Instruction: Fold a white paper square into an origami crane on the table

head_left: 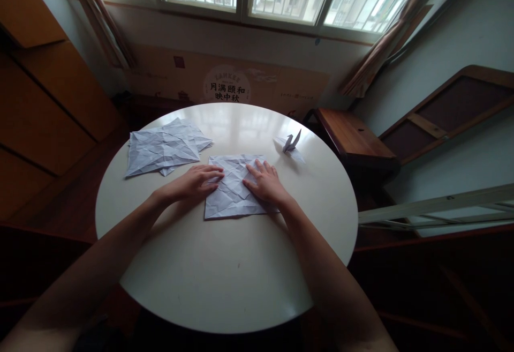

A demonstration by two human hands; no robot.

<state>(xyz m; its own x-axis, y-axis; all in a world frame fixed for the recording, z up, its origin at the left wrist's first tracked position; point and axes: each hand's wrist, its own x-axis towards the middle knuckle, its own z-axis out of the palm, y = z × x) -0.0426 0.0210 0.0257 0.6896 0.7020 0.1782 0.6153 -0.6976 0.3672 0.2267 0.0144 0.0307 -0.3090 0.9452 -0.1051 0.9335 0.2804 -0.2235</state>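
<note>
A creased white square of paper (232, 191) lies flat in the middle of the round white table (225, 277). My left hand (196, 181) rests flat on the sheet's left edge with its fingers stretched out. My right hand (265, 182) lies flat on the right half of the sheet, fingers spread. Neither hand grips anything. A pile of several creased sheets (164, 148) sits at the table's far left. A small folded paper crane (291, 143) stands at the far right of the table.
A wooden stool or side table (353, 137) stands right of the table. A printed cardboard box (227, 87) leans under the window. Wooden cabinets (44, 89) line the left wall. A framed board (453, 105) leans at the right.
</note>
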